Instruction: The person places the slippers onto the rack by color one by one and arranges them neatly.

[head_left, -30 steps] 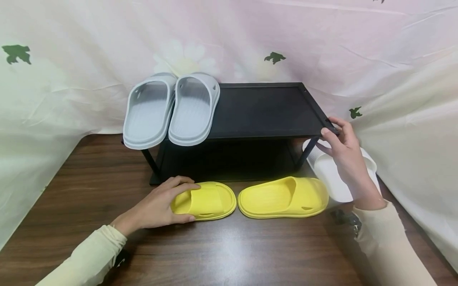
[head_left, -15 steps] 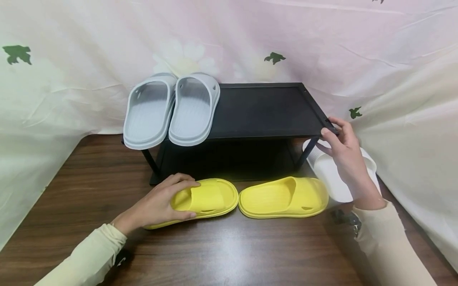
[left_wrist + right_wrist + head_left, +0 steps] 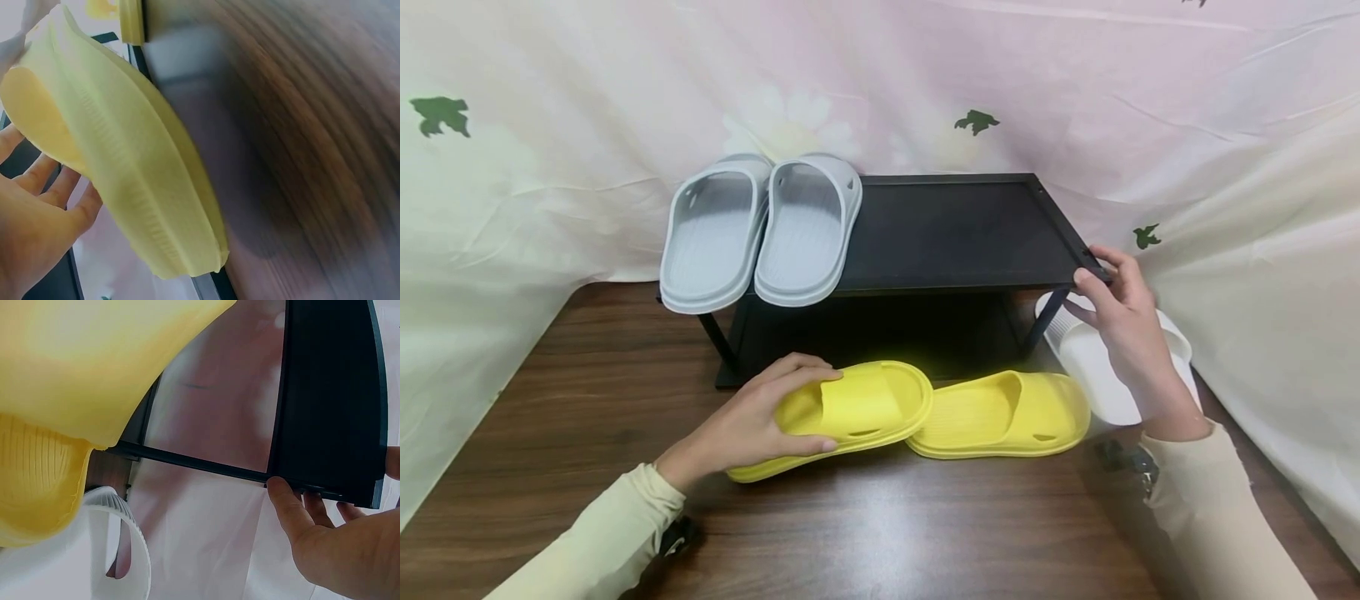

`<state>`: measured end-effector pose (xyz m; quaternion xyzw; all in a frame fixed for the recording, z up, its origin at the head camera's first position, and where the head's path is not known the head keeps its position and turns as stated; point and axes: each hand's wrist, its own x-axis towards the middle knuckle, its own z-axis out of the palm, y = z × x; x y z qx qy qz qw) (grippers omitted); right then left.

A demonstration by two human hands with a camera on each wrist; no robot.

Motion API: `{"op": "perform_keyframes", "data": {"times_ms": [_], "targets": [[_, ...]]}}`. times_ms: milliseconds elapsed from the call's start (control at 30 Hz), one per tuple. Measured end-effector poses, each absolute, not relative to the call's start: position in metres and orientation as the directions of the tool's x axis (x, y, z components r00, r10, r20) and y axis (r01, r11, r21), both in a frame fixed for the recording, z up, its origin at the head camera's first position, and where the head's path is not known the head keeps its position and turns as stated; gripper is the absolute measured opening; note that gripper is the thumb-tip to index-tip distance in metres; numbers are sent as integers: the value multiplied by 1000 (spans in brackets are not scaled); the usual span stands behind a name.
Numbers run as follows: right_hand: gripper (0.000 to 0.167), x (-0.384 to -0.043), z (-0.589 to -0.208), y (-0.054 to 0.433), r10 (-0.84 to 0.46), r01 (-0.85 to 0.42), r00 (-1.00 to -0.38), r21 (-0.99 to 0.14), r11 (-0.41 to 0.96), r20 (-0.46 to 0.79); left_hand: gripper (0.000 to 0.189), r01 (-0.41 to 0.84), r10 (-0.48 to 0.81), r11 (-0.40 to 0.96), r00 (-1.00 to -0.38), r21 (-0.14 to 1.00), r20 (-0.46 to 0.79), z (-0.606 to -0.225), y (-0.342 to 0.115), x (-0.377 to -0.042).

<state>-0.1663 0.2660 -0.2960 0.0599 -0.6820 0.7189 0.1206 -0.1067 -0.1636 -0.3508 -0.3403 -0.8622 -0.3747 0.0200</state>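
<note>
My left hand (image 3: 752, 425) grips a yellow slipper (image 3: 868, 404) across its strap, thumb on the near side and fingers on the far side. The slipper is raised and tilted, its toe overlapping a second yellow slipper (image 3: 1048, 408) that lies on the table, toe to the right. In the left wrist view the held slipper's sole (image 3: 137, 156) stands above the wood. With thumb and fingers my right hand (image 3: 1123, 329) holds the front right corner of a black two-tier shoe rack (image 3: 955, 233). The right wrist view shows the thumb against the top shelf's edge.
Two grey slippers (image 3: 801, 229) sit side by side on the left of the rack's top shelf. White slippers (image 3: 1093, 367) lie right of the rack, partly behind my right hand. A patterned cloth (image 3: 910, 83) hangs behind the brown wooden table (image 3: 865, 533).
My left hand has lifted the left yellow slipper off the table and carried it slightly right, its toe now over the other yellow slipper. The right hand has stayed at the rack corner.
</note>
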Motion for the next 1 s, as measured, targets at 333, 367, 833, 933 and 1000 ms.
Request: {"op": "perform_keyframes", "data": {"times_ms": [333,367,833,933,1000], "targets": [[40,-166,-296,265,90,-262,-962,-964,-55,257,70,648,556,446,-741,618,376,-343,-148,-103],[40,-166,-296,265,91,-263,-962,-963,-52,258,70,651,552,442,-740,617,385,-341,-146,-103],[40,-166,-294,265,87,-268,-961,-961,-63,262,69,662,504,392,-735,639,453,-314,-120,-96],[39,-166,-295,265,83,-269,-961,-961,-73,262,68,661,494,384,-737,645,462,-309,-114,-95],[38,-166,-295,266,82,-269,-961,-960,-78,263,68,665,485,377,-735,645,474,-306,-111,-95]]}}
